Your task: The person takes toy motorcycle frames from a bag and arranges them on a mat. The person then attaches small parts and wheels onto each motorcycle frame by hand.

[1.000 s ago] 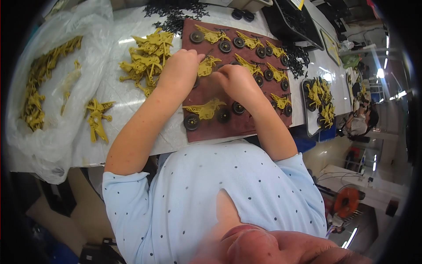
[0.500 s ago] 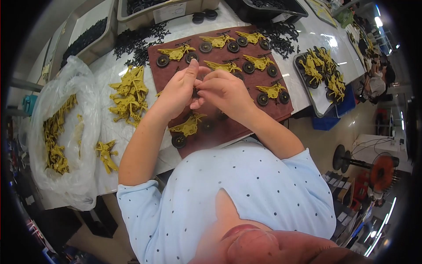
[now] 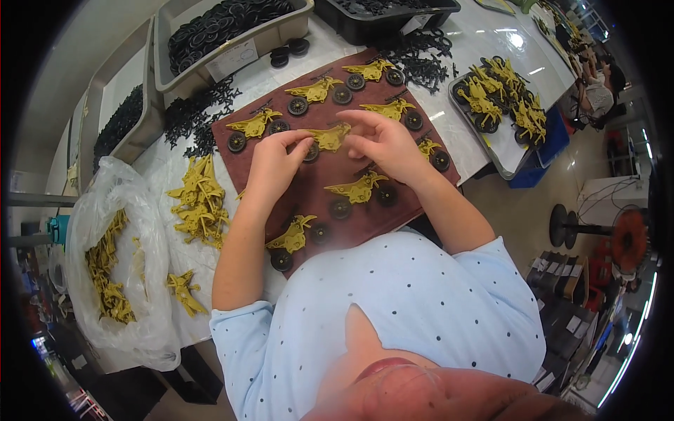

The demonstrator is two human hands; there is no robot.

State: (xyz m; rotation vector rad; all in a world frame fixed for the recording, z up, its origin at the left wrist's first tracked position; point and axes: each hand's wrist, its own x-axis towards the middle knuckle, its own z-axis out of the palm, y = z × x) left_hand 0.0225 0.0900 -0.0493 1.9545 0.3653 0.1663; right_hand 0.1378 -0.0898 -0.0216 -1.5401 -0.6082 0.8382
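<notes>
My left hand (image 3: 277, 160) pinches thumb and forefinger at the left end of a yellow toy motorbike body (image 3: 328, 137) over the dark red mat (image 3: 284, 203). A black wheel (image 3: 311, 151) sits just beside that thumb. My right hand (image 3: 387, 146) is at the body's right end, fingers curved and apart, with no part visibly gripped. Around both hands lie yellow toy motorbikes with black wheels: one at the back left (image 3: 254, 123), one behind (image 3: 314, 90), one nearer me (image 3: 356, 189) and one at the front left (image 3: 289, 237). My right hand partly covers others.
Left of the mat lie a pile of yellow bodies (image 3: 199, 200) and a clear plastic bag (image 3: 158, 281) holding more. Grey bins (image 3: 232, 62) with black parts stand behind, beside loose black pieces (image 3: 200, 112). A tray (image 3: 516, 167) at right carries assembled motorbikes.
My hands were close together above the mat; now they are apart, farther back at a yellow body. The view has shifted, and a motorbike previously hidden under my hands shows nearer me.
</notes>
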